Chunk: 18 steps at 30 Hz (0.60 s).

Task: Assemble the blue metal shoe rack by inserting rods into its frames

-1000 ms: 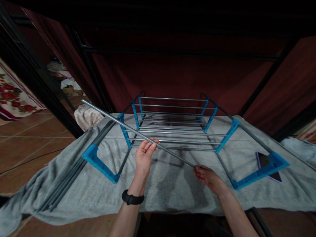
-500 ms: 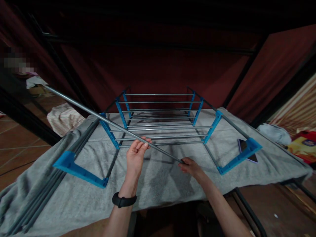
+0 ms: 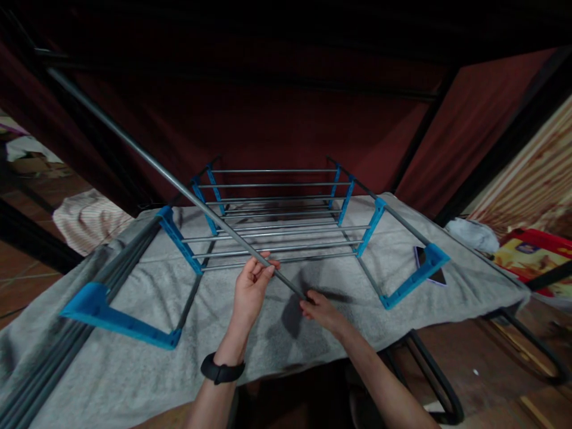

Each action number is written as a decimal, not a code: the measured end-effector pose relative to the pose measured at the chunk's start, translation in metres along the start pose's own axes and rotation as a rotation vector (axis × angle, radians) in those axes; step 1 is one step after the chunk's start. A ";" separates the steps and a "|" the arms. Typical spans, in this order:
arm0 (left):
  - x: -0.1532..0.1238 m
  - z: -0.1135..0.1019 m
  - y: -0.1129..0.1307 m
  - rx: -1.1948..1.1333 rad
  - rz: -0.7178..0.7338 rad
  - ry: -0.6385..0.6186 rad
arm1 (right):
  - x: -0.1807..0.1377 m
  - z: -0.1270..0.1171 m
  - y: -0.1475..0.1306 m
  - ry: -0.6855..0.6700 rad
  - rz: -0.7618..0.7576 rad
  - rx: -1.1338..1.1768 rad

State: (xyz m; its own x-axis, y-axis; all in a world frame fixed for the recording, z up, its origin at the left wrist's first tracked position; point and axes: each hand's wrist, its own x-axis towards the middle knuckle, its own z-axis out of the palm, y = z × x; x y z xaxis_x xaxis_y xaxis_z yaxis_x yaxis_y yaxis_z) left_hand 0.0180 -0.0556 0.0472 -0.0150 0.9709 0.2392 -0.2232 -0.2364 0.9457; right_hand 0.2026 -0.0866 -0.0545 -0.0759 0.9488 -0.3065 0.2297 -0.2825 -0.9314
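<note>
A long grey metal tube [image 3: 167, 173] slants across the view, its far end raised at the upper left. My left hand [image 3: 252, 283] pinches it between thumb and fingers, partway along its lower half. Around its lower end are the closed fingers of my right hand [image 3: 319, 311]. Behind both hands lies a rack frame of thin metal bars [image 3: 277, 229] joined by blue plastic brackets [image 3: 370, 226]. The nearest blue brackets, one at the left [image 3: 125, 322] and one at the right [image 3: 415, 277], have no crossbar between them.
Several loose grey tubes [image 3: 67, 351] lie along the left side of the grey blanket [image 3: 277, 339]. A phone [image 3: 429, 265] rests by the right bracket. Dark bed-frame posts [image 3: 496, 140] stand around, with a red and yellow package [image 3: 536, 256] at the right.
The tube's far end has risen and now points more steeply up at the left. My right hand has come closer to my left. The view has shifted a little to the right.
</note>
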 end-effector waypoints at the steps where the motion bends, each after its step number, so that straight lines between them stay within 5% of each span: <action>1: -0.001 0.002 0.000 0.003 -0.006 -0.009 | 0.000 0.002 0.000 -0.014 -0.008 -0.011; 13: -0.005 0.009 0.014 0.152 0.063 -0.069 | -0.006 0.009 -0.014 -0.056 -0.281 -0.178; 18: -0.004 -0.001 0.025 0.332 0.118 -0.079 | 0.000 0.002 -0.010 -0.079 -0.201 -0.071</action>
State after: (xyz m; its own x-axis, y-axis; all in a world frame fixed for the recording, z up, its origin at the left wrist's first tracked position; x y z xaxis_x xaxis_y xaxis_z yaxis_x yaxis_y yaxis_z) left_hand 0.0112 -0.0651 0.0692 0.0569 0.9332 0.3547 0.1048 -0.3590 0.9275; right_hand 0.1987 -0.0837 -0.0459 -0.2020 0.9703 -0.1330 0.2703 -0.0753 -0.9598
